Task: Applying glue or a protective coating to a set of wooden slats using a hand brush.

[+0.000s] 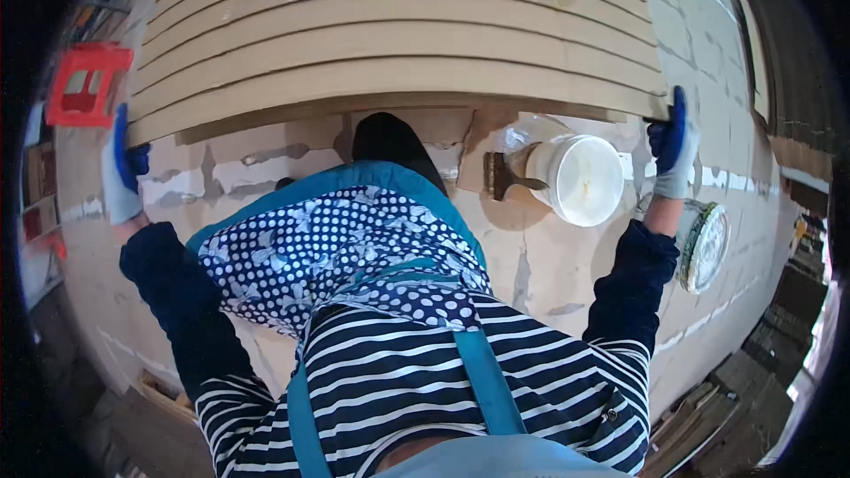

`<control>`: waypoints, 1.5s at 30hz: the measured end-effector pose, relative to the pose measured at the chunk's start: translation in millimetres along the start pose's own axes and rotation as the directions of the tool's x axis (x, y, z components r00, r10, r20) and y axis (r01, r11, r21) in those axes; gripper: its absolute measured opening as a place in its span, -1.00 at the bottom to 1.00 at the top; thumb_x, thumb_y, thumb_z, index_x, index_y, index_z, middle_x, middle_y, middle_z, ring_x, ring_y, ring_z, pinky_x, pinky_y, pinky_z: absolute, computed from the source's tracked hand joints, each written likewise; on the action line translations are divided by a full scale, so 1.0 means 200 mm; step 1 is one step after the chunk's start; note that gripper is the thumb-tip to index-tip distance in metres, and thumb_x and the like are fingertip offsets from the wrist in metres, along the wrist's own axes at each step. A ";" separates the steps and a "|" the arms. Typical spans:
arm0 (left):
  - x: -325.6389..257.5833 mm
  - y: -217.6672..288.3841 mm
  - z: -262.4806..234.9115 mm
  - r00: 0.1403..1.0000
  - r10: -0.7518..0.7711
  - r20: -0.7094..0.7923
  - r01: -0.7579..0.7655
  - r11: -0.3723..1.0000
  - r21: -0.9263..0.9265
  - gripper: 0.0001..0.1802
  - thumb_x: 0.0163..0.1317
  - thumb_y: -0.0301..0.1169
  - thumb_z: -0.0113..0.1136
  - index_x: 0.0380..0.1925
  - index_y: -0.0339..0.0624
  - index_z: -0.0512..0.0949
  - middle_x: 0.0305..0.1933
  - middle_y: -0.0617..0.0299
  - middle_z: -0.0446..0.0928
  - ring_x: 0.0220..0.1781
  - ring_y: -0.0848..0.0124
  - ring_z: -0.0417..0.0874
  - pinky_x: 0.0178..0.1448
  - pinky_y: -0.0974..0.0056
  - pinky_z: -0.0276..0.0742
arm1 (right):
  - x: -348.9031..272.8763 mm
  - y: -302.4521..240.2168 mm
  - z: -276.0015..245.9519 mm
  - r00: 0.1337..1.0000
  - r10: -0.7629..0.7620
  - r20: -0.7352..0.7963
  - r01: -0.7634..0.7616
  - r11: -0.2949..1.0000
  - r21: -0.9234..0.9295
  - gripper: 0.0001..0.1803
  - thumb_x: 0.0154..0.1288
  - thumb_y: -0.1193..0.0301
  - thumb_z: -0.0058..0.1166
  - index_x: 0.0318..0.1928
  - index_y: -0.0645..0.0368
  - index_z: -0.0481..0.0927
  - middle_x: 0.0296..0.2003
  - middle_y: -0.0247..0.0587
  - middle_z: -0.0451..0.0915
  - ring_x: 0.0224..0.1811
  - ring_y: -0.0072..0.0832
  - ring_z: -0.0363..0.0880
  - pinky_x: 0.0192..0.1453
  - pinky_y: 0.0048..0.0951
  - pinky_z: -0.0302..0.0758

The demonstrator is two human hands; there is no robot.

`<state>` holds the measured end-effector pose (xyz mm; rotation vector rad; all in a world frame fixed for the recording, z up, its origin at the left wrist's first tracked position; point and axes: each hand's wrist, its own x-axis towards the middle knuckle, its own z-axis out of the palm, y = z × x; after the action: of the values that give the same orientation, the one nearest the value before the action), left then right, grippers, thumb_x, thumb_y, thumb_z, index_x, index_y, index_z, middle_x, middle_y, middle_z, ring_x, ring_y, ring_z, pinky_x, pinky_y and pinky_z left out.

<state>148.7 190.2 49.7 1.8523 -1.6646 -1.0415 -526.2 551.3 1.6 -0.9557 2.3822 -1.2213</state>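
Note:
Overlapping tan cardboard sheets (398,40) fan out in front of me in stepped rows, with shiny patches toward the far side. My left hand (126,164), in a blue and white glove, is closed at the near left corner of the sheets. At the near right corner, my right hand (673,146) grips the edge in a matching glove, thumb pointing up. The fingertips are partly hidden. Below the near edge, to the right of my foot, a white bucket (589,179) has a wide flat brush (505,177) beside it, its handle reaching the bucket's side.
A red plastic crate (84,84) stands at the left. Another bucket (707,248) with a stained rim is near my right forearm. Tan sheeting with pale seams covers the floor (522,257). Dark stacked material (797,80) stands at the far right, and wooden strips (699,425) lie lower right.

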 end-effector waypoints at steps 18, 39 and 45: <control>0.29 -0.16 0.54 0.715 0.128 -0.687 0.175 0.919 0.353 -0.42 0.26 -0.01 -0.23 -0.25 -0.35 0.54 -0.21 -0.16 0.54 -0.19 0.01 0.54 -0.13 0.07 0.41 | 0.20 -0.01 0.50 0.852 0.105 -0.514 -0.307 0.893 -0.328 -0.53 0.25 0.09 -0.15 -0.42 0.25 0.61 -0.54 -0.05 0.58 -0.51 -0.22 0.49 -0.38 -0.25 0.37; 0.16 -0.16 0.27 0.863 0.319 -0.391 0.018 0.755 0.656 -0.43 0.22 0.05 -0.16 -0.25 -0.29 0.56 -0.41 -0.14 0.54 -0.37 -0.02 0.56 -0.31 0.08 0.42 | 0.17 0.24 0.26 0.953 -0.024 -0.301 0.050 0.996 0.080 -0.54 0.26 0.09 -0.15 -0.04 0.17 0.51 -0.35 -0.03 0.59 -0.61 -0.38 0.49 -0.51 -0.34 0.37; 0.13 -0.19 0.25 0.988 -0.153 -0.031 0.157 0.974 0.166 -0.51 0.23 -0.04 -0.09 0.02 -0.11 0.43 -0.46 0.08 0.51 -0.55 0.30 0.54 -0.51 0.33 0.41 | -0.03 0.33 0.20 0.965 -0.256 0.061 0.237 0.739 -0.631 -0.53 0.27 0.10 -0.21 -0.22 0.27 0.58 -0.56 -0.13 0.58 -0.62 -0.39 0.51 -0.59 -0.36 0.40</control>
<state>134.9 179.8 -15.6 2.1235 -1.6643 -0.9667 -528.6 559.2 -76.3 -1.4952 2.8197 -0.4584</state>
